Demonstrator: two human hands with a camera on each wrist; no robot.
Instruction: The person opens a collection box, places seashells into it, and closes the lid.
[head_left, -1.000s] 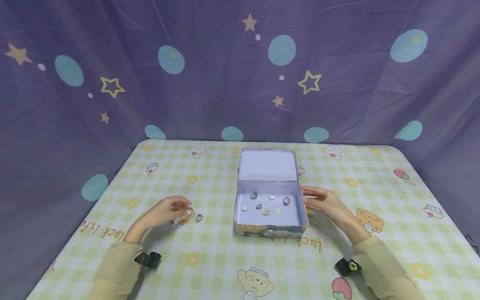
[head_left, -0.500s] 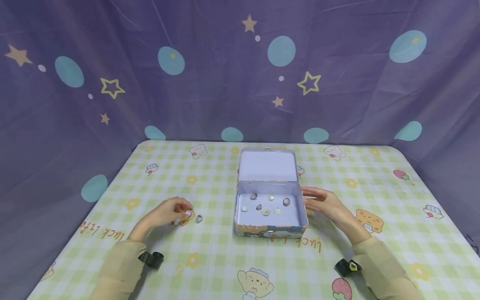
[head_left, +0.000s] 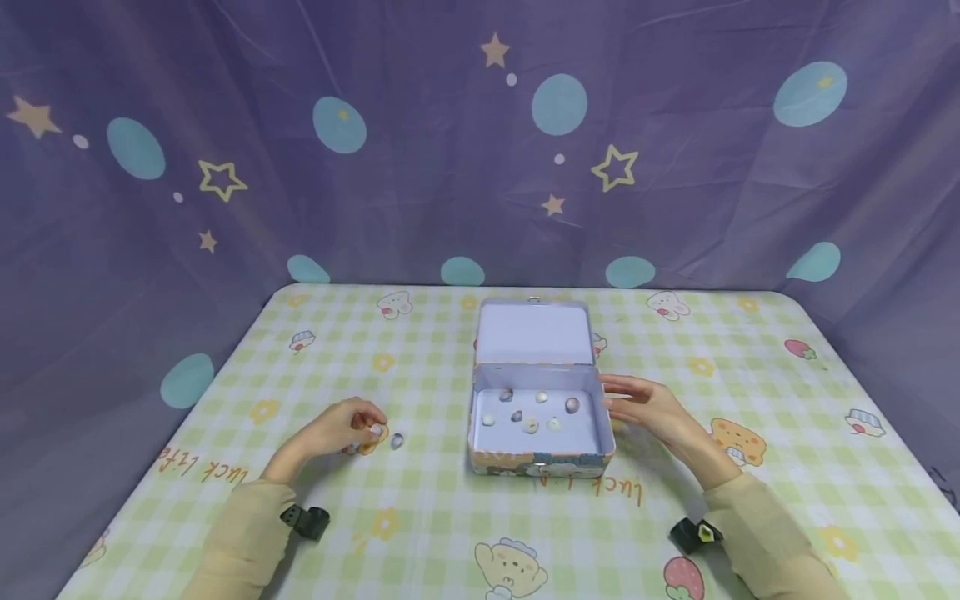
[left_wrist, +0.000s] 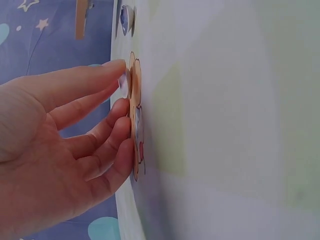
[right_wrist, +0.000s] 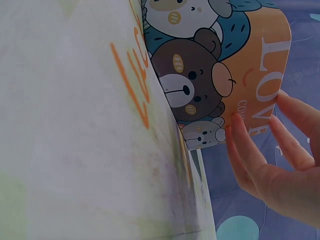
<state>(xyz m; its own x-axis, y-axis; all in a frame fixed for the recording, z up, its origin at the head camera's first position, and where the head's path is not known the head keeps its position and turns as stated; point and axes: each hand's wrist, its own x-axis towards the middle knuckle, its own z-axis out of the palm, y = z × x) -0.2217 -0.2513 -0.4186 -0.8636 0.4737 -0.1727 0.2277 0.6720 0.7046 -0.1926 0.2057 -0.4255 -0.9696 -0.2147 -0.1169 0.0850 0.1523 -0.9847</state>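
"What has the left hand (head_left: 337,423) got?"

"A small pale shell-like piece (left_wrist: 124,84), pinched between thumb and index finger, right down at the checked tablecloth (head_left: 435,517). The other three fingers are bent, close to the cloth."

"And the right hand (head_left: 660,417)?"

"It grips nothing. Its fingers are held apart, tips against the outside of the right wall of the tin box (head_left: 510,459), where orange print with white lettering shows."

"Anything between the pinch and the box?"

"A purplish shell-like piece (head_left: 397,441) lies on the cloth just beside the left fingertips, on the side toward the box. Past that comes bare cloth, then the box's left wall."

"What's inside?"

"Seven small shell-like pieces (head_left: 572,405), some pale, some purplish, scattered over the floor of the box. The lid (head_left: 534,333) is swung back on the far side, its white inner face showing."

"Farther out?"

"A dark strapped device (head_left: 311,522) at the left cuff, another (head_left: 690,535) at the right, and a purple curtain (head_left: 420,192) with stars and blue spots behind the table."
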